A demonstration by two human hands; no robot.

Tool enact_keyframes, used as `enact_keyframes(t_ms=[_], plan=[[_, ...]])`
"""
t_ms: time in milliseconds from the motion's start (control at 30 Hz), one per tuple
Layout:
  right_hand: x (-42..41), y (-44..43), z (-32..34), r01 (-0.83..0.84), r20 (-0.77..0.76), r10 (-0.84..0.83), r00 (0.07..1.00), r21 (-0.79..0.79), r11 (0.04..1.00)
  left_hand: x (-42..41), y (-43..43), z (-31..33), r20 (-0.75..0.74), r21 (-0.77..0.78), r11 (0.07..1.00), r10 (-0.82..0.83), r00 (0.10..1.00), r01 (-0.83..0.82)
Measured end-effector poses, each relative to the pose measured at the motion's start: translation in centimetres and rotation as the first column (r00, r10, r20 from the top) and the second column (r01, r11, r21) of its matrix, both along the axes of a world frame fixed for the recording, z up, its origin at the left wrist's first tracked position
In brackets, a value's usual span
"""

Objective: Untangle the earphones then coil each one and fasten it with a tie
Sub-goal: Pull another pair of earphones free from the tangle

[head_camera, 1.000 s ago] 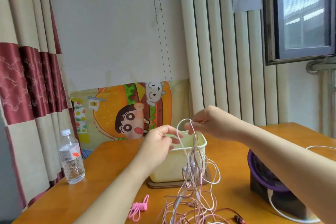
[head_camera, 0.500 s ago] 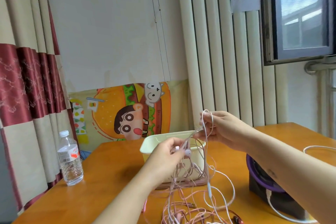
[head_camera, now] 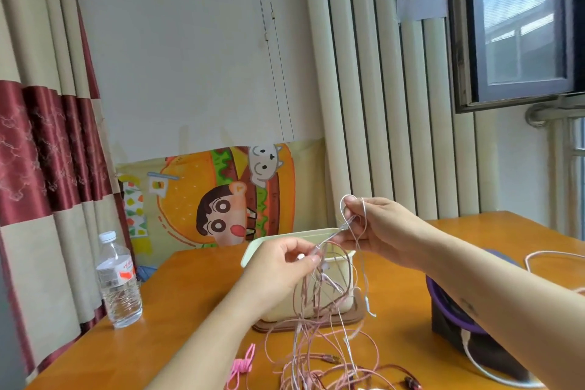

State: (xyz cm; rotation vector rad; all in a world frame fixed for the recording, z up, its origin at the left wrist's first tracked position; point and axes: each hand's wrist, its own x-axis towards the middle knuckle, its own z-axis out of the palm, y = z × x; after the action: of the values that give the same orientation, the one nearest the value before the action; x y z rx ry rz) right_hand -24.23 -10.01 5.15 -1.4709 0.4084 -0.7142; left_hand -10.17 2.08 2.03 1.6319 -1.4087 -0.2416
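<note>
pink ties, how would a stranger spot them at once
Start at the orange table. In front of the cream bin, beside the left forearm, lie the pink ties. They are bright pink and bundled, unlike the pale loose earphone cables.

two hands, the left hand (head_camera: 278, 266) and the right hand (head_camera: 376, 231); one tangle of earphones (head_camera: 319, 342), too knotted to count the sets; one pink bundle of ties (head_camera: 242, 369); one water bottle (head_camera: 118, 282); one cream tub (head_camera: 285, 236) on one brown board (head_camera: 354, 317); one dark box (head_camera: 452, 331) with a purple rim; one table (head_camera: 177, 326); one cartoon poster (head_camera: 190, 187).
</note>
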Motion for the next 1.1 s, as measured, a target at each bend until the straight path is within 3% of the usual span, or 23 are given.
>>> enact_keyframes(t_ms=[167,267,367,500,700,833,967,1100], plan=[[0.2,0.0,-0.1,0.003,0.021,-0.004,1.0,0.074,0.997,-0.1,0.4,0.3,-0.027,0.115,0.992,0.06,0.998,-0.057],[0.5,0.1,-0.2,0.022,0.045,-0.027,0.999,0.112,0.993,-0.4,0.1,0.4,-0.282,0.114,0.993,0.025,0.959,0.007],[0.6,0.2,-0.2,0.022,0.076,-0.036,0.996,0.183,0.983,-0.3,0.4,0.6,-0.559,0.072,0.989,-0.065,0.827,0.127],[1.0,0.4,-0.3,-0.011,0.106,-0.021,0.994,0.287,0.958,0.5,0.6,0.4,-0.648,0.053,0.98,-0.114,0.753,0.194],[1.3,0.9,0.0,-0.115,0.059,0.104,0.993,0.251,0.961,0.2,0.8,0.1,-0.521,0.146,0.969,-0.097,0.848,0.201],[1.5,1.4,0.5,-0.13,-0.071,0.135,0.988,0.065,0.989,-0.5,0.7,-0.7,-0.225,0.208,0.972,-0.06,0.973,0.108],[1.4,1.6,1.2,-0.101,-0.167,0.096,0.981,-0.02,0.995,-0.7,1.0,-0.9,-0.095,0.203,0.968,-0.133,0.987,0.15],[1.2,1.6,1.9,-0.066,-0.256,0.032,0.966,-0.124,0.99,-0.8,1.1,-0.7,-0.074,0.178,0.969,-0.163,0.984,0.174]])
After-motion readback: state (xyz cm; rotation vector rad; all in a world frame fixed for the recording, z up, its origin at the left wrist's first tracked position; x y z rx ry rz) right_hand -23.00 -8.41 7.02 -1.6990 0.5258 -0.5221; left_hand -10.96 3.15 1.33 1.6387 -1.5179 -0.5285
